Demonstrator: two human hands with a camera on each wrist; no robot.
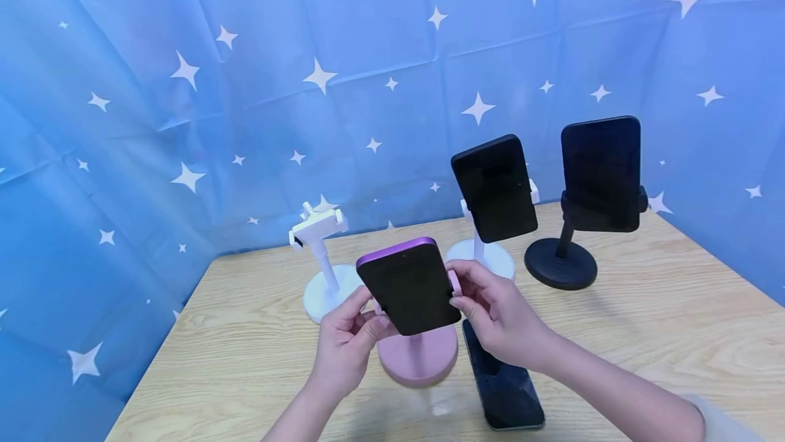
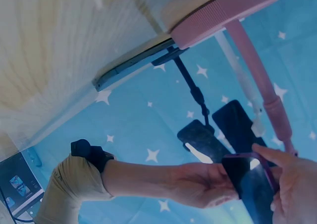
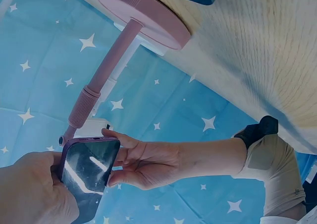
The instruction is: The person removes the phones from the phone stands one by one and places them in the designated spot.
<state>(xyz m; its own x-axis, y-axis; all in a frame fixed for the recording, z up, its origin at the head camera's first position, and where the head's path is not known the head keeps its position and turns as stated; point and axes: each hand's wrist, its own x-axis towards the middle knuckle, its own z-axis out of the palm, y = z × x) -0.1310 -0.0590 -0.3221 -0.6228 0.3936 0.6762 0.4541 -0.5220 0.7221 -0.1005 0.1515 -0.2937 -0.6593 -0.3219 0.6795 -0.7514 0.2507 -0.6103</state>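
Note:
A smartphone with a purple edge (image 1: 411,289) sits tilted in the clamp of a pink phone stand (image 1: 418,360), its dark screen towards me. At the phone's left side, my left hand (image 1: 351,343) pinches the clamp's left arm between thumb and fingers. My right hand (image 1: 499,316) pinches the pink clamp arm (image 1: 454,283) on the opposite side. The phone hides the clamp's middle. In the left wrist view the stand's pink pole (image 2: 255,70) rises from its round base; the right wrist view shows the same phone (image 3: 89,177) between both hands.
Another smartphone (image 1: 505,387) lies flat on the wooden table beside the pink base. Behind stand a white phone stand with bare clamp (image 1: 319,227), a white stand bearing a black phone (image 1: 495,190), and a black stand bearing another phone (image 1: 601,173). A starry blue curtain (image 1: 380,40) hangs behind.

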